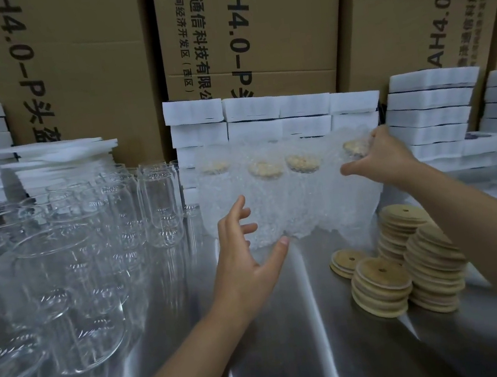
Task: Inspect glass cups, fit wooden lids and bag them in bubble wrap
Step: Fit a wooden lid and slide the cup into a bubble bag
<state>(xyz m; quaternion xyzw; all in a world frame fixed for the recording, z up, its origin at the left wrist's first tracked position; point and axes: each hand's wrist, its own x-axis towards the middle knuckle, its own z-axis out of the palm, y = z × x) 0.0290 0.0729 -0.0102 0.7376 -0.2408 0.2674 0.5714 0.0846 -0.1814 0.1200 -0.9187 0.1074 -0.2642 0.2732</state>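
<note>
Four bubble-wrapped cups (286, 192) stand in a row at the back of the tabletop (292, 326) — the right hand (377, 157), arm outstretched, pinches the rightmost one's top; the left hand (244, 259) hovers by the row's base, grip spread wide.

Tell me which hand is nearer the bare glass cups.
Left. The left hand, open, is just right of the bare glass cups, at the lower edge of the bubble-wrapped row. The right hand grips its far right end, farther off.
</note>
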